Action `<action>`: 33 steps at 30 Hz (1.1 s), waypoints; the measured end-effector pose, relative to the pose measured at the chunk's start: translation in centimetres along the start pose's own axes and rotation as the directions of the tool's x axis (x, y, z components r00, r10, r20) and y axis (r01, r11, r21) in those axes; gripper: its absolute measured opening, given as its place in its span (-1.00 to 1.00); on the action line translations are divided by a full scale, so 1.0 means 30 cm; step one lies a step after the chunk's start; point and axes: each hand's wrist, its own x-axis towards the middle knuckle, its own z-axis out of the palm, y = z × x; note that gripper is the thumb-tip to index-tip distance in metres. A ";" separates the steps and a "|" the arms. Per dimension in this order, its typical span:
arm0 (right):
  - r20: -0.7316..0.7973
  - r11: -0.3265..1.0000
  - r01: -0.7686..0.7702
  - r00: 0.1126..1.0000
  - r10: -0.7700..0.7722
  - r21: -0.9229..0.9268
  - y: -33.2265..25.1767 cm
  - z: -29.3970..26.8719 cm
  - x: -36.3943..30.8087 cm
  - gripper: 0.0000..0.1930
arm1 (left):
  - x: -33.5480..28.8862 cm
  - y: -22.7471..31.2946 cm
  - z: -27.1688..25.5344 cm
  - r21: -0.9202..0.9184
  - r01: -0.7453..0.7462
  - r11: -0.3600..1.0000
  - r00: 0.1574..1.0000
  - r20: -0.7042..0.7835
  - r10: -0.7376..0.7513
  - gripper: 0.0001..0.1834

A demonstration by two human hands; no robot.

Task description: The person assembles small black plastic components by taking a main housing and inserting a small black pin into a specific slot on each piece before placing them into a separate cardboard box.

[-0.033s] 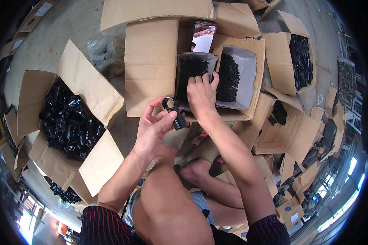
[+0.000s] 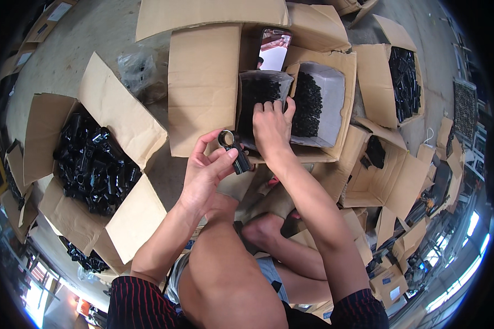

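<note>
My left hand (image 2: 207, 169) is closed on a glossy black pipe joint (image 2: 239, 159), with thumb and fingers pinching it. The joint has a round open ring at its upper end and a short body slanting down to the right. My right hand (image 2: 273, 127) reaches into the left grey bin (image 2: 285, 81), which holds small black pieces (image 2: 258, 90). Its fingers are bent downward; their tips, and anything between them, are hidden. Beside that bin stands a second grey bin (image 2: 329, 90) with more small black pieces (image 2: 306, 104).
Both bins sit inside an open cardboard box (image 2: 203, 93), where a phone (image 2: 274, 49) leans upright. At left, another box (image 2: 123, 104) holds many black joints (image 2: 96, 164). Boxes with black parts (image 2: 403, 82) stand at right. A plastic bag (image 2: 137, 71) lies on the floor.
</note>
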 end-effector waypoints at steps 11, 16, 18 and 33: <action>-0.099 0.470 -0.127 0.900 0.426 0.873 -0.056 -0.269 -0.198 -0.88 | 0.010 -0.029 -0.015 -0.060 -0.145 0.988 0.989 0.027 0.147 -0.40; -0.012 0.286 -0.161 0.854 0.521 0.945 -0.101 -0.290 -0.267 -0.91 | 0.003 -0.045 -0.003 -0.043 -0.257 0.965 0.963 0.073 0.260 -0.36; 0.021 0.216 -0.167 0.835 0.550 0.962 -0.106 -0.285 -0.274 -0.91 | -0.013 -0.041 0.001 -0.025 -0.294 0.956 0.948 0.117 0.295 -0.35; 0.030 -0.014 -0.028 0.829 0.559 1.000 -0.088 -0.335 -0.320 -0.88 | -0.014 -0.054 -0.004 0.089 -0.636 0.767 0.738 0.361 0.570 -0.37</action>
